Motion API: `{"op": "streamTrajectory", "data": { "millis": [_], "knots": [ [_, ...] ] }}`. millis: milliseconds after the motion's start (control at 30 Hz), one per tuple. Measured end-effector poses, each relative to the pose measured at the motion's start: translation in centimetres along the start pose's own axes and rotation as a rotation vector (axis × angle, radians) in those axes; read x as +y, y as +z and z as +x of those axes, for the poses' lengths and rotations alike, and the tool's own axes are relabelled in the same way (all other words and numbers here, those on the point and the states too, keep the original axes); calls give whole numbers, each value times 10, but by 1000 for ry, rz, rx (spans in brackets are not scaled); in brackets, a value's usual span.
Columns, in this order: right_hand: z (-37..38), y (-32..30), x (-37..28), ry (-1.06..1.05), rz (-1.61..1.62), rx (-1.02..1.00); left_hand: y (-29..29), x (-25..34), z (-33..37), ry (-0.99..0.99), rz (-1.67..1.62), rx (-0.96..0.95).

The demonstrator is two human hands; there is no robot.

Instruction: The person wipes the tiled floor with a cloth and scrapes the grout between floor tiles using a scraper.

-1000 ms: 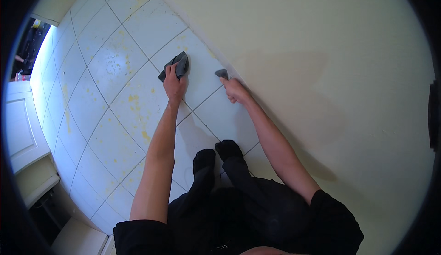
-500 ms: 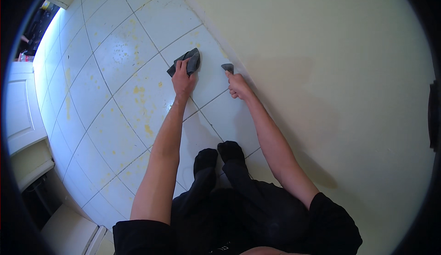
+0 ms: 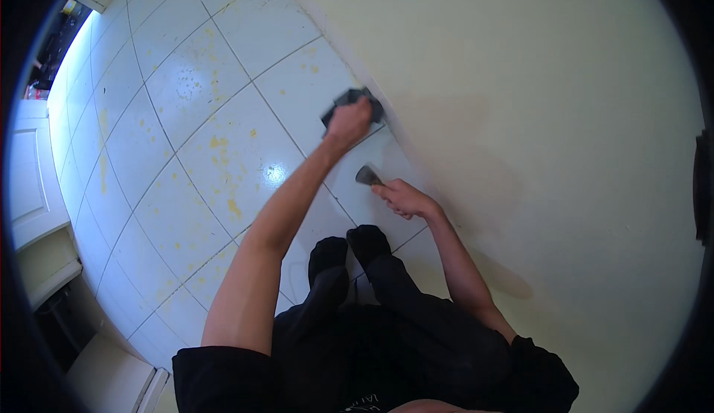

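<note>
My left hand [image 3: 349, 121] presses a dark grey cloth [image 3: 340, 106] onto the white tiles, close to the foot of the wall; the cloth is a little blurred by motion. Nearer to me, my right hand [image 3: 404, 197] is closed around the handle of a scraper [image 3: 367, 176]. The scraper's flat grey blade points away to the left and appears raised off the floor. Yellow stains [image 3: 222, 153] speckle the tiled floor [image 3: 286, 127] to the left of both hands.
A cream wall [image 3: 535, 115] runs along my right side, meeting the floor in a slanting edge. My feet in black socks [image 3: 327, 257] stand on the tiles just below the hands. At the far left are a white panelled door [image 3: 33, 179] and a pale ledge [image 3: 111, 376].
My left hand has swept the cloth to the right, up to the wall's base. My right hand has drawn the scraper back toward me, away from the wall edge.
</note>
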State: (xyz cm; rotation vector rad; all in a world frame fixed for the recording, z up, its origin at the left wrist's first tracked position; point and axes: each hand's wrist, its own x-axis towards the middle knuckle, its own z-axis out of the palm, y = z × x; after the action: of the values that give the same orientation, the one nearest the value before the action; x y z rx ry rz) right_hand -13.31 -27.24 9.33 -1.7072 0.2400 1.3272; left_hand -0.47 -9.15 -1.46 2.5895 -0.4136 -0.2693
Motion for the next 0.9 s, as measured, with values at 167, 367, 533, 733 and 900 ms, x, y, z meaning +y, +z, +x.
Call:
{"op": "streamTrajectory", "data": {
  "millis": [167, 367, 533, 733, 900],
  "knots": [
    [-69, -13, -31, 78, 42, -446, 7, 30, -47, 600, -408, -220],
    [-67, -18, -27, 18, 121, -476, 0, 28, -58, 700, 44, -272],
    [-47, -2, -28, 58, 55, -303, -35, -65, 1, 326, 90, 93],
    [-7, -2, 19, -456, -328, 206, -82, -94, 11, -323, 18, 280],
    [-12, 8, -7, -415, -372, 378, -62, -84, -26, -365, 26, 480]
  ]
}}
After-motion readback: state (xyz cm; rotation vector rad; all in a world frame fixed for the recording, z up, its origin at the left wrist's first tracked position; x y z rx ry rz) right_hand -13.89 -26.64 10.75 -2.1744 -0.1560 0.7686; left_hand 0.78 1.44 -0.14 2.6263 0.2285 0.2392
